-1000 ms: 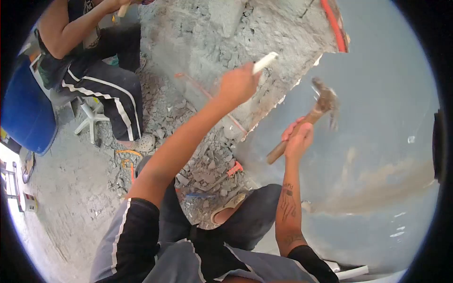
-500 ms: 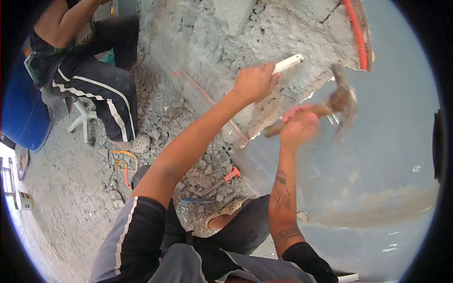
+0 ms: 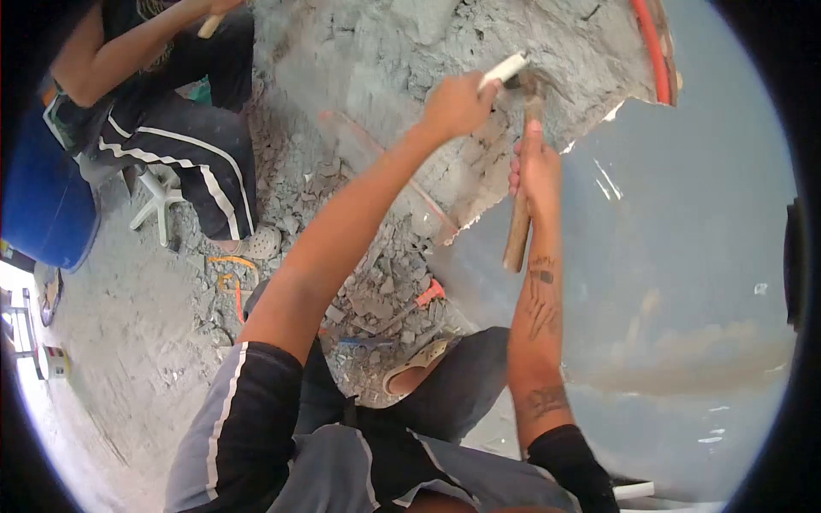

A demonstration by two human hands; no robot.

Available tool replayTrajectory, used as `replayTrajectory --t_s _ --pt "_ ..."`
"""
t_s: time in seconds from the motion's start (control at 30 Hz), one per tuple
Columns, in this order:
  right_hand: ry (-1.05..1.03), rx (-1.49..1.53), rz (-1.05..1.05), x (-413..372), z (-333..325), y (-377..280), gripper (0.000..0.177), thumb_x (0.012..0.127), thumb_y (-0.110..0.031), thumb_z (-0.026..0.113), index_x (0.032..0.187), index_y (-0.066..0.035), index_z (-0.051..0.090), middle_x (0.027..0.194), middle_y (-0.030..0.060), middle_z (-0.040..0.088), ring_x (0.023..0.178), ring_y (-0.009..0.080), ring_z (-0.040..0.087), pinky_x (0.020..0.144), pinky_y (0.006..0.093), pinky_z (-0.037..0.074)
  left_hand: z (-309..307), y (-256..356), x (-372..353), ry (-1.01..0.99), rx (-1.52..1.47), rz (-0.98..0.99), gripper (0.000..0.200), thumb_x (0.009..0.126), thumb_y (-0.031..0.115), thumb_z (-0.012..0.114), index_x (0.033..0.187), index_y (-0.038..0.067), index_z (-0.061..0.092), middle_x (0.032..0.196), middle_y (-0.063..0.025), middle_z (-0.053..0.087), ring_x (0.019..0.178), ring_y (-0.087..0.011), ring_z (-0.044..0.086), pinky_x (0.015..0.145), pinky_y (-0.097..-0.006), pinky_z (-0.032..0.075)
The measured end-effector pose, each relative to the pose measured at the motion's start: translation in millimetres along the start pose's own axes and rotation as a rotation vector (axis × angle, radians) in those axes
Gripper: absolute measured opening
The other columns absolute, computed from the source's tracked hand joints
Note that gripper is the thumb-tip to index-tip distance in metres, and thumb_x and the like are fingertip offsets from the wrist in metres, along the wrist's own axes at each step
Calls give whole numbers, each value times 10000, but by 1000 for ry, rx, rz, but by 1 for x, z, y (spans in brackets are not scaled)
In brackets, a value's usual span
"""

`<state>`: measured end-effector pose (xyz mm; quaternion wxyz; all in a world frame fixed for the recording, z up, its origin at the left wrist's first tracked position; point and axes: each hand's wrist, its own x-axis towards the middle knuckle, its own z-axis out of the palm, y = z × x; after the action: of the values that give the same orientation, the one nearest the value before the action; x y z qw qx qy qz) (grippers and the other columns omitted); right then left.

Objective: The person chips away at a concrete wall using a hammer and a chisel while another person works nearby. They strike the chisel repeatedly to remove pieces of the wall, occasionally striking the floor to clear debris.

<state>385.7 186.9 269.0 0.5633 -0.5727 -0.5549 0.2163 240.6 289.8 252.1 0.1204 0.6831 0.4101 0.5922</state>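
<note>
My left hand (image 3: 457,106) is wrapped around a white-handled chisel (image 3: 505,70), its upper end sticking out past my thumb and its lower part hidden by my fist. It is held in front of a rough, broken-up concrete wall (image 3: 385,60). My right hand (image 3: 539,175) grips a hammer (image 3: 516,232) by its wooden handle. The hammer's dark metal head lies right at the chisel's exposed end, and the bottom of the handle hangs below my fist.
Broken rubble (image 3: 376,291) covers the floor along the wall, with an orange piece (image 3: 431,292) on it. A smooth grey wall surface (image 3: 676,256) spreads to the right, below an orange conduit (image 3: 653,51). Another person (image 3: 171,162) sits at left, holding a wooden handle, near a blue barrel (image 3: 43,205).
The hammer has swung up and left from beside the wall edge to the chisel's end. My left hand and the chisel have shifted slightly up and left.
</note>
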Motion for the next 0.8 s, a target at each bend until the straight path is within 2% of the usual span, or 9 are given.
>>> replayTrajectory --t_s 0.03,0.13,0.3,0.4,0.47,0.5,0.57,0.7,0.8 --pt "-160 -142 138 -1 -3 -9 517 984 -523 400 834 -40 510 543 19 439 428 112 436 381 271 342 -7 6 -3 -11 0 4 445 940 411 523 862 -18 611 664 -242 615 619 -411 615 590 -482 475" --pt "-42 27 89 -24 -11 -31 483 1000 -486 384 838 -51 518 523 -1 423 424 98 425 390 263 333 -26 18 15 -73 -12 -54 494 937 441 515 847 -28 640 691 -234 621 636 -374 610 630 -461 467" --pt "99 -66 -274 -4 -34 -88 482 1009 -477 367 855 -51 532 566 3 457 452 95 440 438 252 342 -17 3 25 -115 -37 8 508 924 472 528 909 -18 663 671 -209 613 625 -335 601 625 -439 467" --pt "148 -213 -502 37 -39 -81 542 985 -516 400 867 -22 590 588 71 534 472 154 524 463 322 427 -21 10 25 -182 8 -74 512 925 477 523 934 -13 673 677 -201 619 634 -322 607 639 -431 473" --pt "191 -671 -709 58 -32 -59 600 976 -543 372 891 4 606 592 101 555 474 193 555 478 363 452 -17 8 24 -171 4 -71 519 926 481 519 935 -14 675 680 -198 621 643 -320 611 647 -429 477" --pt "195 -670 -705 59 -33 -65 600 976 -543 372 891 4 606 592 101 555 474 193 555 478 363 452 -17 7 24 -150 0 -67 525 927 485 515 935 -15 676 683 -195 623 652 -318 615 654 -427 480" --pt "-211 -620 -36 53 -36 -90 633 970 -566 359 892 11 609 595 126 571 481 218 586 501 379 471 -22 8 22 -195 -4 -98 519 923 461 517 903 -34 669 718 -224 634 700 -356 629 682 -454 484" --pt "-100 -481 -111 32 -46 -122 637 972 -562 362 881 18 609 576 123 564 461 217 576 483 371 465 -20 -1 23 -231 22 -133 535 928 492 507 975 -11 683 700 -195 631 687 -326 625 685 -438 483" --pt "38 -188 -371 33 -46 -104 632 967 -553 392 826 27 598 560 109 551 449 222 565 445 368 443 -15 -3 21 -192 57 -107 539 930 495 502 980 -10 686 699 -185 634 687 -308 627 686 -433 484"
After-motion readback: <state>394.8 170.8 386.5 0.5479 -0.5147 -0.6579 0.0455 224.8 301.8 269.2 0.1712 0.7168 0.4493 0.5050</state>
